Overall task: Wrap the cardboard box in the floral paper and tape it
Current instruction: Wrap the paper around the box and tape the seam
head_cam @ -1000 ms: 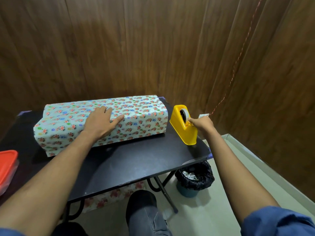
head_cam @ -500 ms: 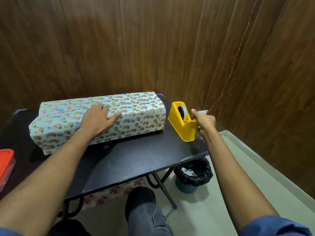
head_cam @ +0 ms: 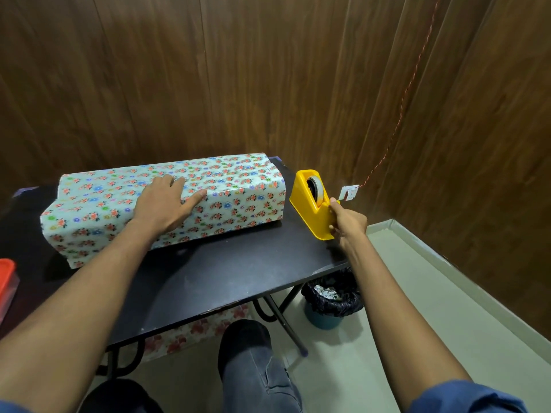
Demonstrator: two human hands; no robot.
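Floral-wrapped box (head_cam: 232,198) under flat left hand (head_cam: 167,204); right hand (head_cam: 347,223) pinching tape at yellow dispenser (head_cam: 313,204) beside it.

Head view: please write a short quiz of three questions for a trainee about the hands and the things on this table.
1. True or false: the left hand lies flat on the box wrapped in floral paper.
2. The right hand is at which thing? A) orange-lidded container B) yellow tape dispenser C) bin
3. Where does the bin stand?

Key: 1 true; 2 B; 3 on the floor, beside the right edge of the black table.
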